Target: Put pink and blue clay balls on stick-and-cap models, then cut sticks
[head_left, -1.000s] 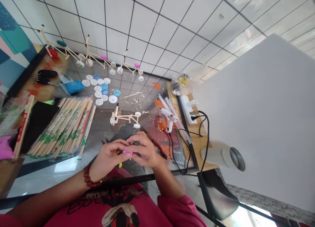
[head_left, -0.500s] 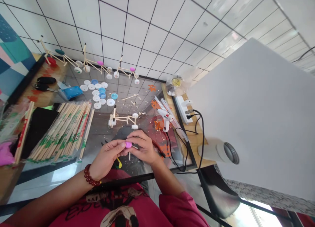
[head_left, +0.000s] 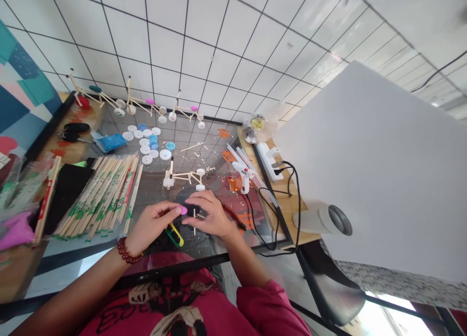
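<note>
My left hand (head_left: 155, 225) pinches a small, smooth pink piece of modelling clay (head_left: 183, 210) between thumb and fingertips. Facing it, my right hand (head_left: 209, 213) has its thumb and fingers spread, with nothing gripped. Short wooden sticks (head_left: 194, 225) show between the hands, just past the clay. Under my left hand lies a yellow-handled tool (head_left: 177, 235) with a green part, partly covered. Beyond my hands stands a small stick tricycle (head_left: 184, 175) with white bottle-cap wheels and no seat on it.
Three stick tricycles with coloured seats (head_left: 150, 101) line the wall. White and blue caps (head_left: 165, 154) lie before them. Bagged chopsticks (head_left: 102, 195) and pink clay (head_left: 16, 230) are at left. A glue gun (head_left: 244, 175), its cable and a power strip (head_left: 269, 160) are at right.
My right hand has let go of the pink clay and opened away from it. The clay stays in my left hand, which has shifted slightly left. More of the yellow-handled tool shows.
</note>
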`<act>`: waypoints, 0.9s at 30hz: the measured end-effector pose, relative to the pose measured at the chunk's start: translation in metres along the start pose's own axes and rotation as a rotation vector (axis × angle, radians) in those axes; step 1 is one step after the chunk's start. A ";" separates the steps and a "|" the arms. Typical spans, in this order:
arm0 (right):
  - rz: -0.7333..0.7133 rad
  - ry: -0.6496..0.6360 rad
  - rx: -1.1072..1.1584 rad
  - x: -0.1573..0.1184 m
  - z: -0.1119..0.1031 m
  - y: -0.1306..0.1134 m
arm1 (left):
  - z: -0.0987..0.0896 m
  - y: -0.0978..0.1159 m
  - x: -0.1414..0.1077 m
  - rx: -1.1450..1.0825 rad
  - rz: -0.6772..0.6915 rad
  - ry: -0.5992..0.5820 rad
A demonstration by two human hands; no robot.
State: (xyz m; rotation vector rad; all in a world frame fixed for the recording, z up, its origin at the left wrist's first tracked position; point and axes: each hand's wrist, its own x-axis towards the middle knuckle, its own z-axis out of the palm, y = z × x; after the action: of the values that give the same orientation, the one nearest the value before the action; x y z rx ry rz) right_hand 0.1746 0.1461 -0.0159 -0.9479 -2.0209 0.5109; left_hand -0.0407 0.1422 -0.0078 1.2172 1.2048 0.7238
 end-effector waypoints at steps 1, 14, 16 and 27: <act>-0.004 -0.016 -0.004 0.001 0.003 0.000 | 0.001 -0.001 0.000 0.016 0.015 -0.002; 0.064 -0.225 -0.233 -0.003 0.002 0.015 | -0.056 -0.007 0.001 -0.002 0.090 0.387; 0.068 -0.131 -0.205 -0.003 -0.003 0.014 | -0.062 -0.005 0.003 -0.005 0.107 0.436; 0.246 0.049 -0.232 0.023 -0.025 0.027 | -0.058 0.002 0.046 0.467 0.444 0.313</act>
State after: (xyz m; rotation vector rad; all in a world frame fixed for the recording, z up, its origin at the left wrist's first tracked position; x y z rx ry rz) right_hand 0.1982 0.1814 -0.0064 -1.3478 -1.9587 0.3837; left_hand -0.0829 0.2028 -0.0142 1.8467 1.4257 1.0220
